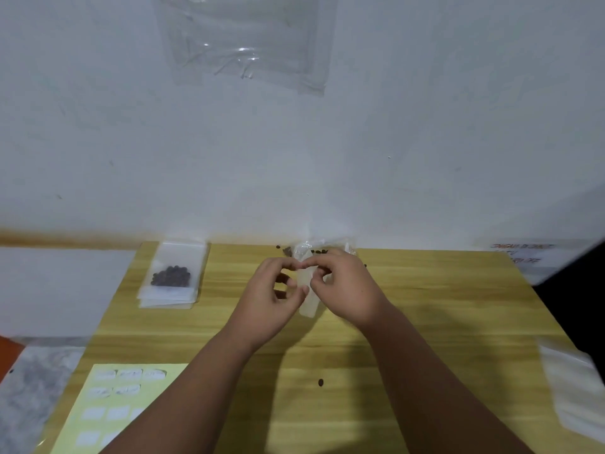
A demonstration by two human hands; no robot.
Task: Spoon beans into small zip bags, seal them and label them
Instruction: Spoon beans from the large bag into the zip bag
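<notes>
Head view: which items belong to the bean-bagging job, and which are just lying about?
Job: small zip bag pinched by left hand and right hand; filled bean bag; label sheet; loose beans; empty bags at right edge.
Lying about: plastic sheet on the wall; note with red writing; orange object at left edge.

Label sheet (108,407) (blurred throughout) runs off the picture's bottom edge.
</notes>
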